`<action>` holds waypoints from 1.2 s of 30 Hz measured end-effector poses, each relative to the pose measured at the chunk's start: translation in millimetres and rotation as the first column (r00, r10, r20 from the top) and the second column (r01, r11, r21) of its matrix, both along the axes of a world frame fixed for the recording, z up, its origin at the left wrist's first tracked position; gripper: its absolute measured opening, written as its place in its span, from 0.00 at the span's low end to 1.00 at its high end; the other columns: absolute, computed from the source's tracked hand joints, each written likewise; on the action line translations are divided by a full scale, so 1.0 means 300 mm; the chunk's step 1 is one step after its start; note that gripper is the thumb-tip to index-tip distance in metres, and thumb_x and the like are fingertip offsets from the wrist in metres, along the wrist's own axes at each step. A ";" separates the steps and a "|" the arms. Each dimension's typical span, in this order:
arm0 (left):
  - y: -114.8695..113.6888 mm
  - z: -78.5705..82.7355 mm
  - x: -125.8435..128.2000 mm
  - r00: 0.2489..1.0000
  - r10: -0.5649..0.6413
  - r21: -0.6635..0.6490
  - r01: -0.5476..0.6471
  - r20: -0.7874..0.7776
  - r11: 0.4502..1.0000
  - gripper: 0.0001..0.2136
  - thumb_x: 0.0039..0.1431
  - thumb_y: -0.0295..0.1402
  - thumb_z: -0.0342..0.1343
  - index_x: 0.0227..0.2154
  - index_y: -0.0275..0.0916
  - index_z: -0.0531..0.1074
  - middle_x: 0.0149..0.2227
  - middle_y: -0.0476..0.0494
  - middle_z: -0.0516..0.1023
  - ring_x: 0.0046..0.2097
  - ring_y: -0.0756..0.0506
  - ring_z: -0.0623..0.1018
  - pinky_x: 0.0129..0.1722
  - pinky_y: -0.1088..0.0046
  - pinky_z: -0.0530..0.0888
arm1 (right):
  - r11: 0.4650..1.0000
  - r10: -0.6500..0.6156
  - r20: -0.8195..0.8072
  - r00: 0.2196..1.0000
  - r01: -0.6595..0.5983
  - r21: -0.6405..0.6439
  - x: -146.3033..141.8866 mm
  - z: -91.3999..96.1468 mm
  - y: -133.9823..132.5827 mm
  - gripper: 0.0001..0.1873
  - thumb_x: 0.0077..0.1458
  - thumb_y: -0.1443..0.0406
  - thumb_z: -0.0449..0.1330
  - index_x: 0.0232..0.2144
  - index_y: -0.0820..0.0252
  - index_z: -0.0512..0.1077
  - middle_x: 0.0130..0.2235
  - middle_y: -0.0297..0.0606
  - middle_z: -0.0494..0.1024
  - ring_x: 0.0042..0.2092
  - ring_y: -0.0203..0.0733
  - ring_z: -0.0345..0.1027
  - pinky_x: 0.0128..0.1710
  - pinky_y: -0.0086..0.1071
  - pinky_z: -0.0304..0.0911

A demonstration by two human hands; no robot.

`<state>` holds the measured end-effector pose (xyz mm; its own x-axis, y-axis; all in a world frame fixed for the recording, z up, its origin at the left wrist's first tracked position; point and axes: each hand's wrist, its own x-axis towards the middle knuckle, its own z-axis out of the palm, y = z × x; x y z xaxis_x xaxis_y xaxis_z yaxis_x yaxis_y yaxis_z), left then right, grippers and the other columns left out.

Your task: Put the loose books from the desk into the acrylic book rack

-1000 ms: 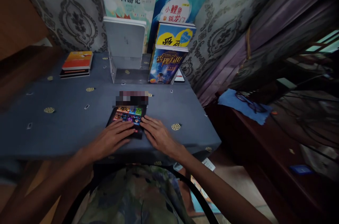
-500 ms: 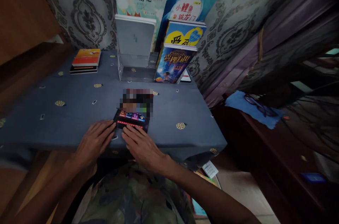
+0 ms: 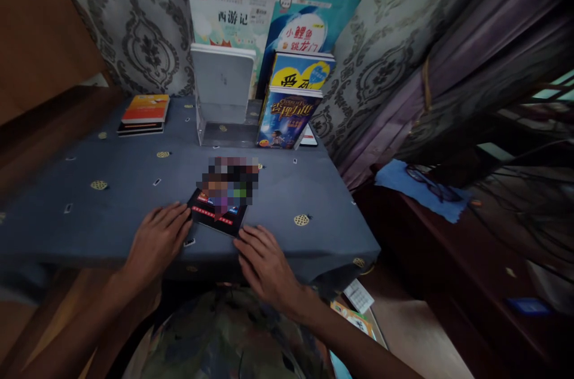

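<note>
While I sit at the table (image 3: 112, 211) with its grey-blue patterned cloth, my left hand (image 3: 156, 241) lies flat, palm down, fingers loosely spread, its fingertips just at the near left corner of a dark book (image 3: 218, 216) that rests flat on the cloth in front of me, turned a little askew. My right hand (image 3: 264, 264) also lies open and flat near the table's front edge, just beside the book's near right corner; it holds nothing, and I cannot tell whether its fingertips actually touch the cover. Part of the book's cover is blurred out, so I can only make out a dark border with a red strip. Farther back, a clear acrylic book stand (image 3: 220, 128) holds a pale grey book (image 3: 222, 77) upright, and just to its right stands a blue storybook (image 3: 287, 117) with a yellow-and-blue one (image 3: 302, 71) behind it. Taller picture books (image 3: 233, 14) lean against the patterned wallpaper. At the far left of the table lies a small stack of books with an orange cover (image 3: 144, 113) on top. Off to the right, a blue cloth (image 3: 419, 188) with spectacles on it rests on a dark wooden surface.
</note>
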<state>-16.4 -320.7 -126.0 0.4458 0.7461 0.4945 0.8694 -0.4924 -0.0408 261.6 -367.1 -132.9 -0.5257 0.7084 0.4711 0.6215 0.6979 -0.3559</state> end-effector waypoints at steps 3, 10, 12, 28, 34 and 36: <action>0.080 0.025 -0.024 0.997 0.051 -0.075 -0.054 -0.052 0.996 0.22 0.72 0.41 0.39 0.50 0.35 0.76 0.53 0.32 0.80 0.57 0.35 0.77 0.54 0.53 0.71 | 0.996 0.070 0.012 0.997 -0.069 -0.064 -0.080 0.020 0.024 0.17 0.64 0.67 0.55 0.55 0.61 0.71 0.54 0.48 0.78 0.61 0.49 0.65 0.64 0.51 0.60; 0.333 0.121 -0.015 0.974 0.123 -0.304 -0.178 -0.193 0.936 0.23 0.71 0.43 0.39 0.48 0.34 0.76 0.55 0.29 0.77 0.62 0.30 0.71 0.56 0.47 0.68 | 0.962 0.254 0.169 0.952 -0.230 -0.149 -0.260 0.078 0.154 0.17 0.64 0.62 0.59 0.54 0.61 0.71 0.61 0.48 0.71 0.65 0.48 0.59 0.66 0.49 0.54; 0.365 0.131 0.023 0.975 0.106 -0.323 -0.165 -0.195 0.932 0.23 0.70 0.45 0.41 0.48 0.37 0.77 0.56 0.31 0.76 0.62 0.32 0.71 0.58 0.49 0.67 | 0.946 0.304 0.158 0.940 -0.278 -0.165 -0.253 0.083 0.177 0.16 0.65 0.63 0.59 0.54 0.61 0.71 0.61 0.46 0.72 0.66 0.46 0.59 0.67 0.46 0.53; 0.280 0.056 0.363 0.970 -0.178 -0.258 0.130 -0.168 0.957 0.18 0.71 0.42 0.47 0.51 0.33 0.72 0.55 0.29 0.76 0.59 0.35 0.74 0.57 0.54 0.71 | 0.865 -0.472 -0.571 0.671 0.227 -0.448 0.157 0.039 0.284 0.18 0.64 0.54 0.54 0.41 0.58 0.79 0.34 0.40 0.85 0.39 0.46 0.78 0.45 0.39 0.70; 0.272 0.097 0.373 0.959 -0.176 -0.271 0.113 -0.221 0.956 0.15 0.72 0.36 0.44 0.46 0.33 0.74 0.49 0.32 0.80 0.53 0.38 0.79 0.52 0.59 0.75 | 0.871 -0.461 -0.578 0.673 0.220 -0.439 0.149 0.029 0.281 0.18 0.65 0.55 0.54 0.42 0.58 0.79 0.35 0.40 0.85 0.40 0.45 0.78 0.45 0.39 0.69; 0.268 0.113 0.377 0.957 -0.183 -0.285 0.115 -0.227 0.952 0.15 0.72 0.35 0.44 0.44 0.34 0.74 0.47 0.33 0.80 0.51 0.38 0.79 0.50 0.60 0.76 | 0.881 -0.444 -0.572 0.690 0.220 -0.418 0.142 0.033 0.278 0.18 0.65 0.55 0.54 0.43 0.57 0.79 0.37 0.40 0.85 0.41 0.45 0.78 0.44 0.38 0.70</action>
<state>96.6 -240.3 -92.1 0.6445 0.7504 0.1470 0.7643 -0.6378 -0.0949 304.3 -283.8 -122.9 0.1180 0.9341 0.3368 0.3373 0.2813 -0.8984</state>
